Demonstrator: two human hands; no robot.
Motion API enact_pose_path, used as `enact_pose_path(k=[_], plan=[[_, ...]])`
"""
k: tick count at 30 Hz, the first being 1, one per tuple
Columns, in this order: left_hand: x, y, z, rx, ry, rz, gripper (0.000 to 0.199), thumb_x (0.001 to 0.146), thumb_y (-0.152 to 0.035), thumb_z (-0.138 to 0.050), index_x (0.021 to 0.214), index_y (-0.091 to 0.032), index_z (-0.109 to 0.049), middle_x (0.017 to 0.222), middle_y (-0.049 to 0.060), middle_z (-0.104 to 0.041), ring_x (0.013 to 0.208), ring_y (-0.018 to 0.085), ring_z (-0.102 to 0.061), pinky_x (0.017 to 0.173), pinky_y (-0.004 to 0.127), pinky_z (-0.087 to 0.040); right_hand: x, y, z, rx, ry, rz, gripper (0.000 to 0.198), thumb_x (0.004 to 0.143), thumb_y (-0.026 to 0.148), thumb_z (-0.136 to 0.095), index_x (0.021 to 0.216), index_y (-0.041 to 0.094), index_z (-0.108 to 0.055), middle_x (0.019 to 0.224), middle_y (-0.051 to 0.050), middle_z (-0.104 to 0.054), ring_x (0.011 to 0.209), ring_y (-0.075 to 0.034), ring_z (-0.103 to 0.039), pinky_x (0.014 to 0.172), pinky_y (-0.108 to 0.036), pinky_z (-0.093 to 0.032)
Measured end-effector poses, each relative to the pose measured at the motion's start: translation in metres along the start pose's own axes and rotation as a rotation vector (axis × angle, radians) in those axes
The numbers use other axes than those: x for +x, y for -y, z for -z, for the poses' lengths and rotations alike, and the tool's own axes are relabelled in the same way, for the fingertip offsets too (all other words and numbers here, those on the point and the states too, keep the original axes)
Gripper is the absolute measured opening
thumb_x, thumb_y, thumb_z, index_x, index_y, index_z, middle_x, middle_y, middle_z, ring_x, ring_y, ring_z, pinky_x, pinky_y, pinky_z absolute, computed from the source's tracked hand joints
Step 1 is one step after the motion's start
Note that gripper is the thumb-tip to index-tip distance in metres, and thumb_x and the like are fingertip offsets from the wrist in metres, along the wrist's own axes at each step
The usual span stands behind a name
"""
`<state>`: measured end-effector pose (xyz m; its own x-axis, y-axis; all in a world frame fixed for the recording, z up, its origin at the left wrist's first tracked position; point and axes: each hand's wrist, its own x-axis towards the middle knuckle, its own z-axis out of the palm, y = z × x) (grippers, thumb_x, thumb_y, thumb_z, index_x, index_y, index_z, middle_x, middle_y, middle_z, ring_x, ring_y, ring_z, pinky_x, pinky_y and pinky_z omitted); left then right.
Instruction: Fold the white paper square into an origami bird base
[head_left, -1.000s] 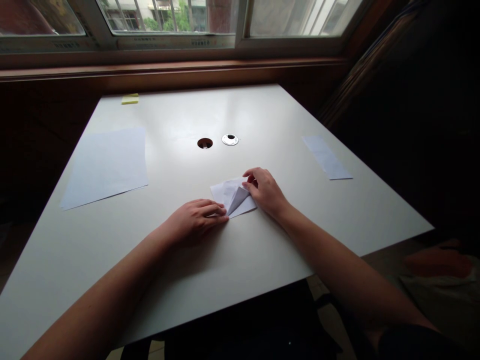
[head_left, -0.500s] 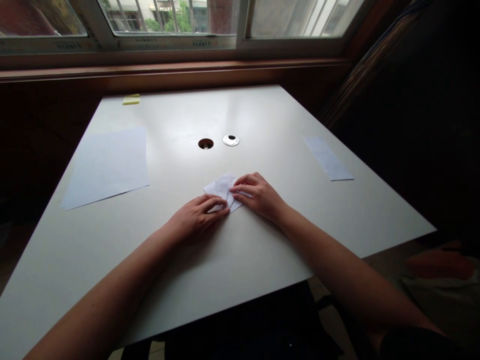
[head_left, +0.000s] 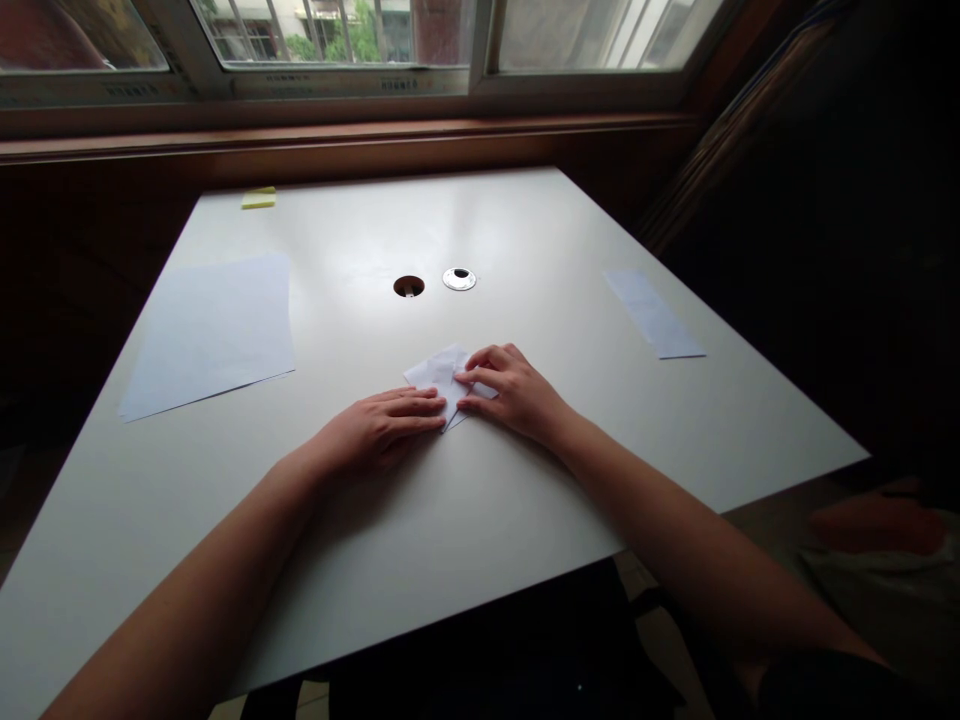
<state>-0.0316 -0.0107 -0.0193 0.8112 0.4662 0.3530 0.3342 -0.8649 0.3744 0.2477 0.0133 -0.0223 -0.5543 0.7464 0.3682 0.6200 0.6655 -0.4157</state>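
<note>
A small piece of folded white paper (head_left: 435, 372) lies on the white table (head_left: 465, 560), with overlapping flaps and a point toward me. My left hand (head_left: 379, 425) rests on its left part, palm down, fingers stretched out flat. At the paper's right side, my right hand (head_left: 517, 392) has its fingers bent and grips a flap near the middle. Its thumb and fingertips touch the paper, and the hand covers part of the right side.
Loose white sheets (head_left: 217, 325) lie on the left of the table, and a narrow white strip of paper (head_left: 654, 315) on the right. Yellow sticky notes (head_left: 259, 198) sit at the far left edge. A round hole (head_left: 409, 287) and a metal ring (head_left: 459, 279) are beyond the hands.
My left fingers have straightened from a bent pinch and now lie flat on the paper, slightly further left. The left flap looks flatter. My right hand has hardly moved.
</note>
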Motion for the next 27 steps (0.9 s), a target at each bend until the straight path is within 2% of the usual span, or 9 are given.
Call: enact_pose_path(k=[6, 19, 27], plan=[[-0.003, 0.005, 0.007, -0.085, 0.046, -0.039, 0.046, 0.092, -0.01, -0.052, 0.133, -0.029, -0.061, 0.138, 0.004, -0.06, 0.134, 0.022, -0.052, 0.115, 0.042, -0.046, -0.001, 0.004, 0.0, -0.033, 0.01, -0.006, 0.046, 0.079, 0.053, -0.074, 0.118, 0.028, -0.07, 0.116, -0.009, -0.061, 0.109, -0.03, -0.049, 0.096, -0.046, -0.048], [0.0, 0.0, 0.013, 0.05, 0.104, -0.109, 0.043, 0.095, -0.014, -0.05, 0.134, -0.028, -0.059, 0.139, 0.003, -0.06, 0.135, 0.021, -0.051, 0.11, 0.038, -0.05, -0.001, 0.01, -0.001, -0.068, 0.037, -0.039, 0.054, 0.077, 0.058, -0.074, 0.119, 0.025, -0.068, 0.12, -0.01, -0.058, 0.112, -0.031, -0.046, 0.099, -0.048, -0.046], [0.002, -0.004, 0.012, 0.039, 0.115, -0.111, 0.042, 0.095, -0.013, -0.049, 0.134, -0.027, -0.058, 0.137, 0.002, -0.062, 0.135, 0.02, -0.05, 0.11, 0.038, -0.049, -0.002, 0.013, -0.002, -0.115, 0.054, -0.069, 0.059, 0.079, 0.062, -0.07, 0.123, 0.023, -0.066, 0.124, -0.01, -0.057, 0.115, -0.031, -0.045, 0.101, -0.047, -0.044]])
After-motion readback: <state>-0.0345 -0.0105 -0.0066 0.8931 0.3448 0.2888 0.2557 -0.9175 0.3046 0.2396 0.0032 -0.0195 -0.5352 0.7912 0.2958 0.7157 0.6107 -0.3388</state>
